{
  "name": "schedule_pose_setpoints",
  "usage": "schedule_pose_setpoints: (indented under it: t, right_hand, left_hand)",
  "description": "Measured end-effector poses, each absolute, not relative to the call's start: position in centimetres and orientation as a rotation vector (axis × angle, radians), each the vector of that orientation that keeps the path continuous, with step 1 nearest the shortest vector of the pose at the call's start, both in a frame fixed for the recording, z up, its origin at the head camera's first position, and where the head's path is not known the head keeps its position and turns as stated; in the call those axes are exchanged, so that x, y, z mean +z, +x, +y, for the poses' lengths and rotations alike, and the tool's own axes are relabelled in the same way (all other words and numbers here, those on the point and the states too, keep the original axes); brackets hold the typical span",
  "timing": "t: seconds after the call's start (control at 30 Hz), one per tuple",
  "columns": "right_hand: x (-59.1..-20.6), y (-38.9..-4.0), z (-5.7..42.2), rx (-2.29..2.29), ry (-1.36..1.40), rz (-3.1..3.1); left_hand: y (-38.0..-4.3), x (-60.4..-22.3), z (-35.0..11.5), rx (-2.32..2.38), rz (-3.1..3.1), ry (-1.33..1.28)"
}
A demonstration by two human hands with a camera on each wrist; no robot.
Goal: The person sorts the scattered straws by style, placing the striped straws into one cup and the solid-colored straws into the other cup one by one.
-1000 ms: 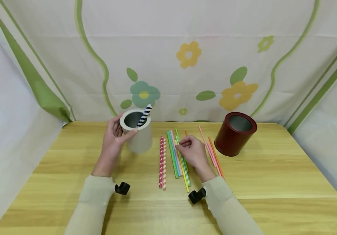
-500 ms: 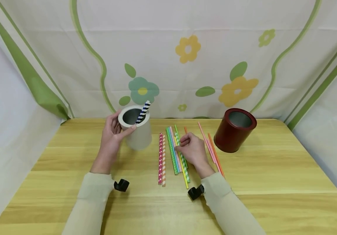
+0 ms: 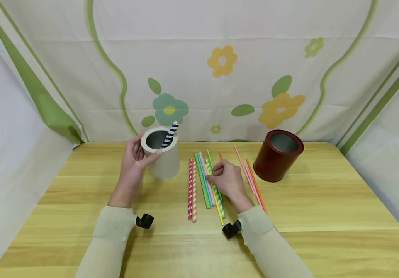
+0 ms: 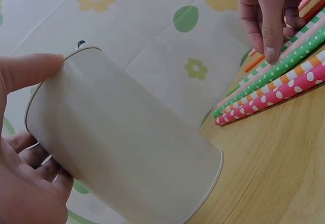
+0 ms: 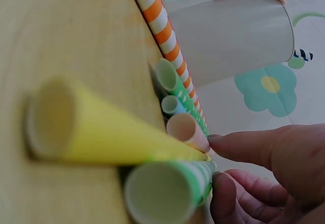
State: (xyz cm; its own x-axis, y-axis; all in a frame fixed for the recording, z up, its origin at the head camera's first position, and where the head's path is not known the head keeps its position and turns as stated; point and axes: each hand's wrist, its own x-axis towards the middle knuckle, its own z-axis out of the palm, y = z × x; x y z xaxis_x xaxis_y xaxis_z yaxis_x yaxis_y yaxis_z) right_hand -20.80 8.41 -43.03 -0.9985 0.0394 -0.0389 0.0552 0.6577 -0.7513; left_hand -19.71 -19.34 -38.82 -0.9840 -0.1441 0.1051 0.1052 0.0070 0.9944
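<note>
The left hand clamps its fingers on the white canister, a navy-striped straw leaning inside. The right hand's fingers bend at the green-striped straw; I cannot tell whether they pinch it. A yellow straw and a green dotted straw crowd close; the red canister stands beyond the orange straw.

We see a wood-grain table; along its far edge hangs a white cloth backdrop with a teal flower on the left, a yellow-orange flower on the right. White side cloths flank the table left and right.
</note>
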Motion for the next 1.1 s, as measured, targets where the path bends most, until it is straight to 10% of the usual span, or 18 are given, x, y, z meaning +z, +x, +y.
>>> schedule_pose_setpoints:
  t: [1.1]
  right_hand:
    - [-42.91,-20.54,8.18,-1.2,-0.023,2.888]
  left_hand:
    - [-19.59,-38.79,-19.19,-2.101,-2.109,0.057]
